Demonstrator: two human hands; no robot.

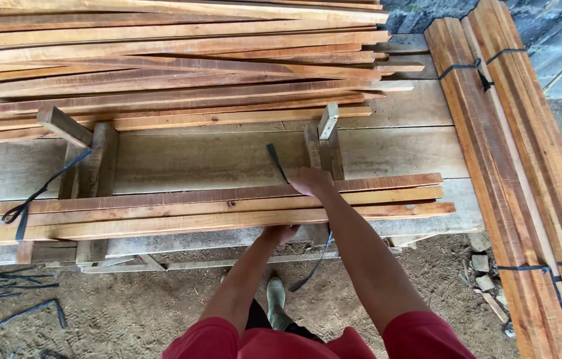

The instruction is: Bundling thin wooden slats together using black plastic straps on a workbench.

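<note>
I see my right hand (pixel 310 181) resting on the far edge of the slat bundle (pixel 214 211), fingers curled over the top of it right where a black strap (pixel 276 161) rises up from behind the slats; it looks as if the fingers pinch that strap, though I cannot tell for certain. My left hand (pixel 279 233) is at the near edge of the same bundle, tucked partly under the lowest slat, so its fingers are hidden and I cannot tell whether they are spread or closed. The bundle lies across a wooden jig (pixel 92 159) on the workbench (pixel 228 156), its long reddish slats running left to right. The other end of the strap (pixel 311 266) hangs down below the bundle toward the dirt floor (pixel 128 306). A second strap (pixel 32 199) is looped over the bundle near its left end. Beyond the jig sits a loose slat pile (pixel 175 60). To the right, tied bundles (pixel 513 173) lean lengthwise, bound with black bands. My boot (pixel 276 299) shows between my arms.
</note>
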